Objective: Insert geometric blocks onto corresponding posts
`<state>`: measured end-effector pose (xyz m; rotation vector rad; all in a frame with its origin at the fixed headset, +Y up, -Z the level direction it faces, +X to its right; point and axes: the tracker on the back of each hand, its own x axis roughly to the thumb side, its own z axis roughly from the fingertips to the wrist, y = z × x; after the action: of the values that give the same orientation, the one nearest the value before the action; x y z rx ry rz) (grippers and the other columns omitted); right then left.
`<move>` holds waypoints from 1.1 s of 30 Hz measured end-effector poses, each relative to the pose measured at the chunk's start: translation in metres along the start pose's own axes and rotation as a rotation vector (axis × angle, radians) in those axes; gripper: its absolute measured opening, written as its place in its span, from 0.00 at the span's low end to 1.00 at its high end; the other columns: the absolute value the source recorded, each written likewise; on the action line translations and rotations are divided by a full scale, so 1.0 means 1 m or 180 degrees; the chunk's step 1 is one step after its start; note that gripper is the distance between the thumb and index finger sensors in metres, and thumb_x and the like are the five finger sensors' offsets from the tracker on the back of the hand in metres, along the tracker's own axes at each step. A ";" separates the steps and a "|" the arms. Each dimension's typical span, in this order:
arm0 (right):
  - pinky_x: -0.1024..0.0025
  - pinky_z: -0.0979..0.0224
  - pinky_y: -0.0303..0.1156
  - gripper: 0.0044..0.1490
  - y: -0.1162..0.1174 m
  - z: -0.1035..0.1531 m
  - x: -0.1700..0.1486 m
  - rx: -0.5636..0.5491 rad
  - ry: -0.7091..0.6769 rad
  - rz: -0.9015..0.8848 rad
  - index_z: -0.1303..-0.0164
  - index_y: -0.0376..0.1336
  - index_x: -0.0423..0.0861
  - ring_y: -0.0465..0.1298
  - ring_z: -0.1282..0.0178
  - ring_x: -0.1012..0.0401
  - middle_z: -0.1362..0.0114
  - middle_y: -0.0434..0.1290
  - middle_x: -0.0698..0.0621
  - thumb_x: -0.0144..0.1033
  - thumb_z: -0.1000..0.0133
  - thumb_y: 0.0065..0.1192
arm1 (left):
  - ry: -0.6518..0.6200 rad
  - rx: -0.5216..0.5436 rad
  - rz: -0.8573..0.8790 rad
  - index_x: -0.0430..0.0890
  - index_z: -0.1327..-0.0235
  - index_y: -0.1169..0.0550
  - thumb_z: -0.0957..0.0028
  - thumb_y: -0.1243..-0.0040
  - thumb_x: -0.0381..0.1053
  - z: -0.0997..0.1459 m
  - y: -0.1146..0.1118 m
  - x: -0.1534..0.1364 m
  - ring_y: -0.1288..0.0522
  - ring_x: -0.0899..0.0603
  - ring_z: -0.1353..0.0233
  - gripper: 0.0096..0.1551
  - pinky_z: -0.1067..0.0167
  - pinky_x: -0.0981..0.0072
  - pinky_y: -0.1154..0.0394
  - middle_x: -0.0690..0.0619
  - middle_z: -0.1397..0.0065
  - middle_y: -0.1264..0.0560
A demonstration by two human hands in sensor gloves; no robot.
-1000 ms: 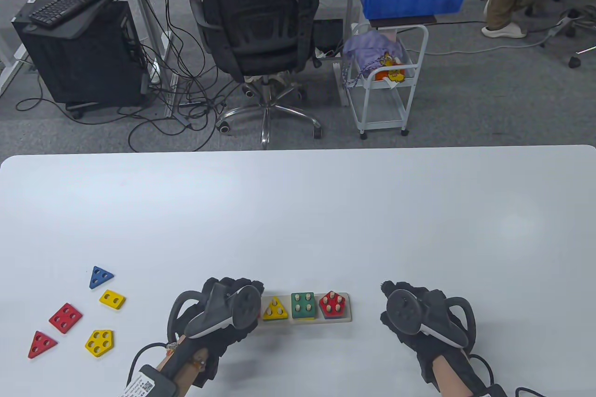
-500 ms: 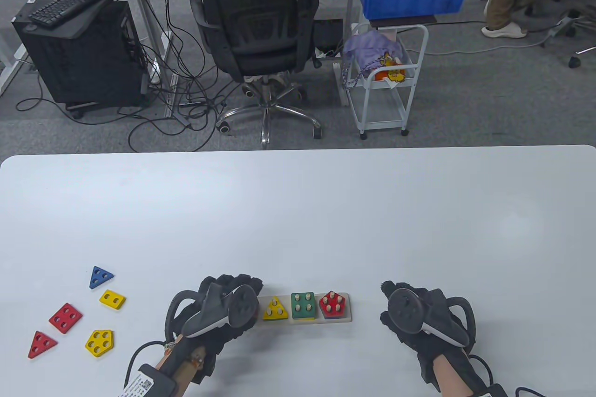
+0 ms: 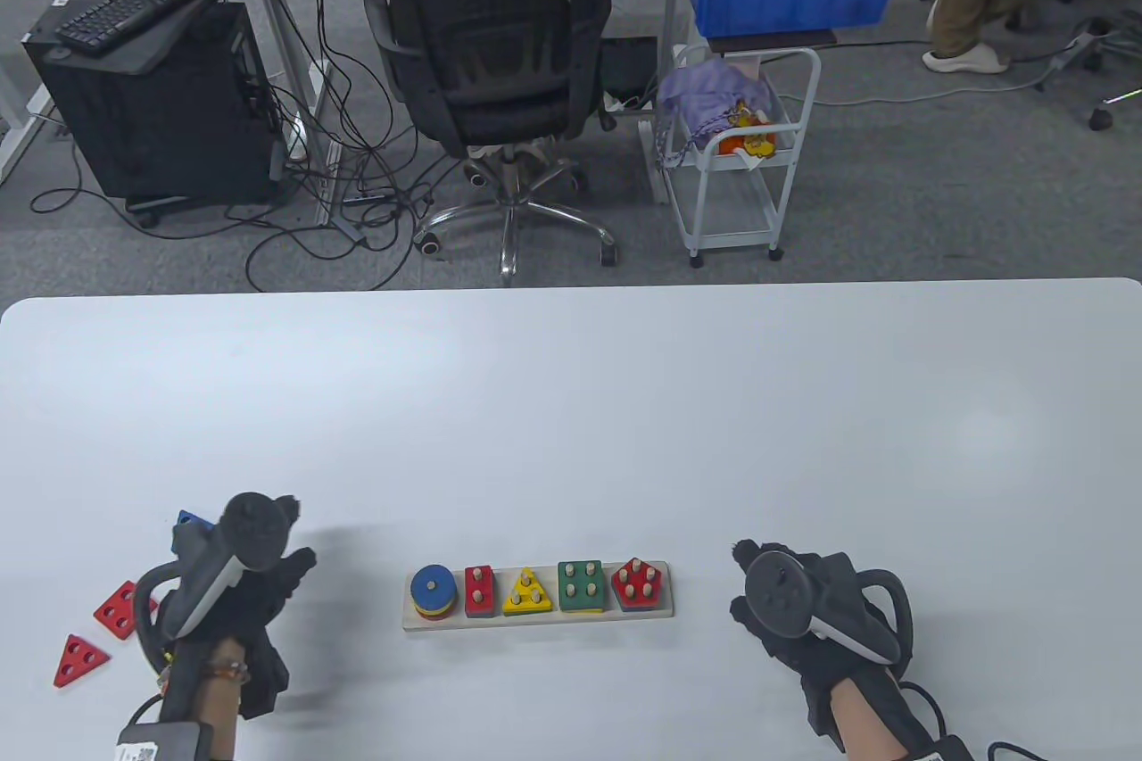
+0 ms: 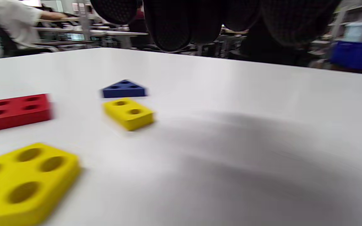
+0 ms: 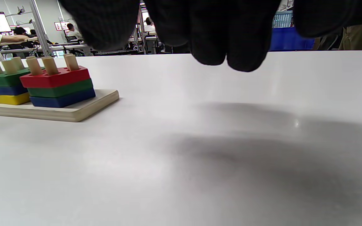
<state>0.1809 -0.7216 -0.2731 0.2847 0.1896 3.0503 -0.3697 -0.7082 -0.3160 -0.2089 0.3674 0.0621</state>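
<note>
While the left hand (image 3: 236,583) hovers over the loose blocks at the surface's (image 3: 571,404) 8 o'clock corner, its fingers (image 4: 168,25) hang loosely curled and hold nothing. The right hand (image 3: 807,609) lies idle at 4 o'clock, right of the peg board (image 3: 539,616), fingers (image 5: 231,37) likewise relaxed and empty.

Task objects: the board sits near the bottom centre, already carrying stacks. Loose blocks cluster at 8 o'clock: blue triangle (image 4: 123,89), yellow two-hole block (image 4: 128,113), red four-hole square (image 4: 14,110), yellow pentagon (image 4: 20,182) and red triangle (image 3: 80,659).

Risk: the blocks lie close together, so a hurried reach may nudge a neighbour aside or pick a shape whose hole pattern does not match the intended posts. A tilted block would likely jam on multiple posts.

View comparison: the table view hides the yellow two-hole block and yellow pentagon under the left hand, and shows only a corner of the blue triangle; the left wrist view, though blurred, reveals all three. The right wrist view alone shows the layering of the red pentagon stack (image 5: 58,84), red on green on blue, with posts protruding above.
</note>
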 end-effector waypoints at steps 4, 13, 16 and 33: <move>0.30 0.32 0.65 0.40 0.002 -0.001 0.001 0.0036 -0.0001 0.0018 0.25 0.59 0.46 0.73 0.29 0.41 0.25 0.69 0.40 0.52 0.46 0.60 | 0.0519 0.0097 -0.0465 0.62 0.22 0.35 0.49 0.38 0.63 -0.013 -0.010 -0.025 0.32 0.45 0.18 0.39 0.21 0.40 0.39 0.58 0.15 0.34; 0.30 0.32 0.65 0.40 0.002 -0.001 0.001 0.0066 -0.0003 0.0030 0.25 0.59 0.46 0.73 0.29 0.41 0.24 0.69 0.40 0.52 0.46 0.59 | 0.0752 -0.0254 -0.0741 0.64 0.24 0.32 0.49 0.39 0.64 -0.031 -0.030 -0.021 0.32 0.43 0.17 0.36 0.22 0.40 0.39 0.58 0.15 0.32; 0.30 0.32 0.65 0.40 0.002 -0.001 0.001 0.0068 -0.0001 0.0023 0.25 0.59 0.46 0.73 0.29 0.41 0.24 0.69 0.40 0.52 0.46 0.59 | 0.0779 -0.0317 -0.0929 0.62 0.25 0.30 0.49 0.38 0.63 -0.035 -0.037 -0.018 0.30 0.43 0.18 0.35 0.22 0.41 0.38 0.58 0.17 0.29; 0.30 0.32 0.64 0.40 0.001 0.000 0.002 0.0093 0.0001 0.0036 0.25 0.59 0.46 0.73 0.29 0.41 0.24 0.69 0.40 0.51 0.46 0.59 | 0.0113 0.0038 -0.0656 0.62 0.27 0.31 0.52 0.35 0.61 -0.007 -0.016 0.008 0.28 0.46 0.21 0.36 0.23 0.42 0.37 0.58 0.19 0.28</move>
<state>0.1789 -0.7228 -0.2729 0.2881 0.2334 3.0611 -0.3630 -0.7248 -0.3220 -0.2352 0.3798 -0.1469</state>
